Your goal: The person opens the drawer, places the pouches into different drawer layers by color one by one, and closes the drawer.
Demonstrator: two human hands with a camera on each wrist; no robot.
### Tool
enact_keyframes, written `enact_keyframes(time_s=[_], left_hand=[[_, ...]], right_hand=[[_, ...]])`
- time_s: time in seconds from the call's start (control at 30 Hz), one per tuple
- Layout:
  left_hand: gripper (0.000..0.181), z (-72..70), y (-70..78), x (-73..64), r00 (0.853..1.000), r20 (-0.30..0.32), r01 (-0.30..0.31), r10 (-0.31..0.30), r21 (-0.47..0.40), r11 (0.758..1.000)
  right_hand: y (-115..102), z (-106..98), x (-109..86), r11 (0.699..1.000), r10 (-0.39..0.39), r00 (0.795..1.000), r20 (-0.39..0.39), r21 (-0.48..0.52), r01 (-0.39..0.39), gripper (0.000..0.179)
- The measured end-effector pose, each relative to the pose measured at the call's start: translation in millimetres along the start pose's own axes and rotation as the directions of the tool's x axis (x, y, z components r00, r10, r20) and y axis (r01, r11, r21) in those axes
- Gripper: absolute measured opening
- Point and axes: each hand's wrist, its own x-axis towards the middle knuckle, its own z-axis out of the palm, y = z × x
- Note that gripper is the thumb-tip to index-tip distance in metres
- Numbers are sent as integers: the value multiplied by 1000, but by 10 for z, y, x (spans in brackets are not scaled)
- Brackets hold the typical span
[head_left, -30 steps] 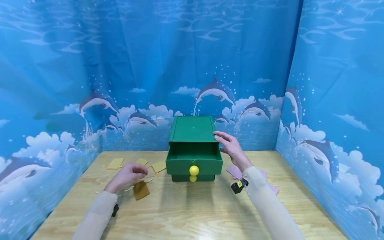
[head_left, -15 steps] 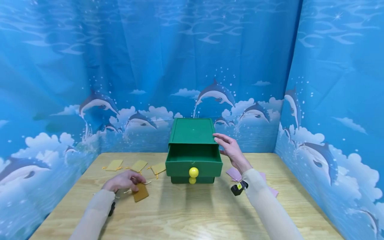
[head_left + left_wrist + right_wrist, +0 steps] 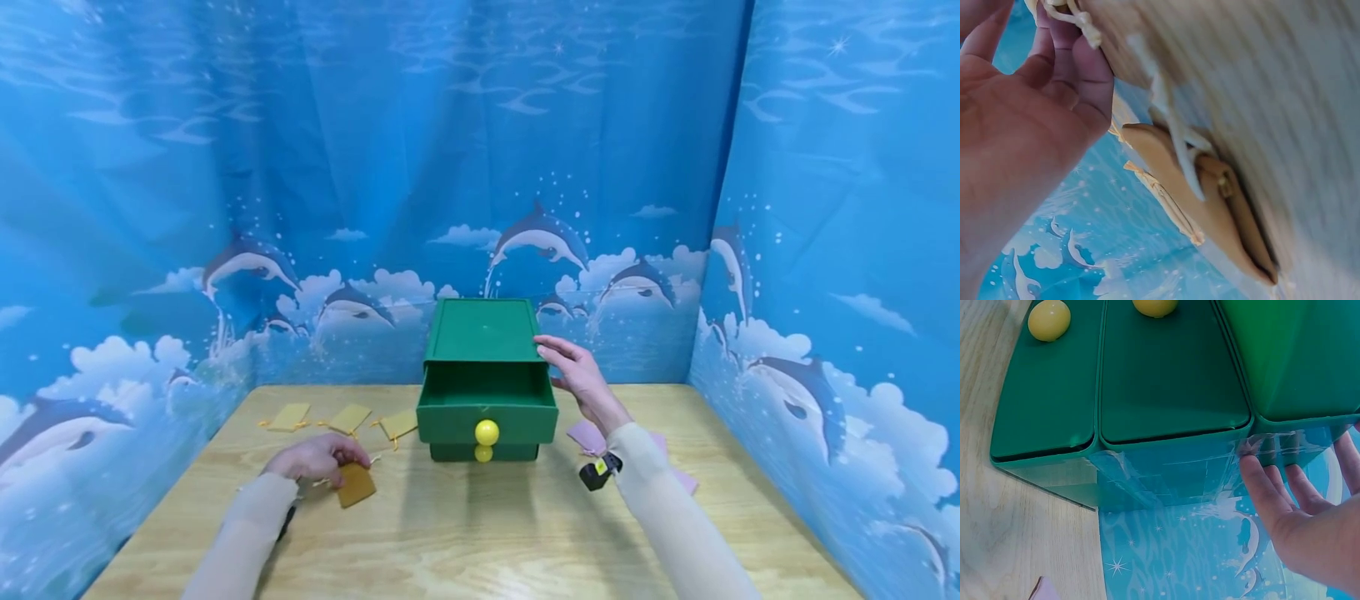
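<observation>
Tabletop (image 3: pixel 480 546), left hand (image 3: pixel 313 460) at brown pouch (image 3: pixel 357 488)

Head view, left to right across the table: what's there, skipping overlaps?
Leftmost flat yellow drawstring pouch, flat brown drawstring pouch, rightmost yellow pouch, green boxy plastic drawer unit, flat lilac pouches.

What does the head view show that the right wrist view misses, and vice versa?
Only head: the left hand at a brown pouch, three yellow pouches, and the open drawer's inside.
Only right wrist: clear tape on the green cabinet's side, and both closed drawers' knobs.
Both: the cabinet, right hand at its side, table and dolphin backdrop.
</observation>
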Motion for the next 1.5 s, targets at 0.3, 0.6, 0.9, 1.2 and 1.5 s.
enact_keyframes(time_s=[0.3,0.6,0.9,1.2,1.5], left_hand=[[45,28,30,36,999,-46,8,-7,2,1000],[41,55,-17,10,996,-87,2,-5,-39,999],[31,-17,-107,3,996,-24,-82,81,-53,995],[26,-116,-53,-10,995,-9,-98,98,-74,992],[35,-220,71,-37,983,-124,-150,133,-145,978]], right_hand=[[-40,-16,3,1000,-8,1000,-5,-21,8,54],[-6,-18,20,1000,11,1000,-2,-8,-11,52],[18,-3,23,1000,14,1000,7,-15,-13,53],[-16,-8,13,1000,2,1000,6,-17,-2,54],[-1,-12,30,1000,20,1000,10,-11,-20,53]])
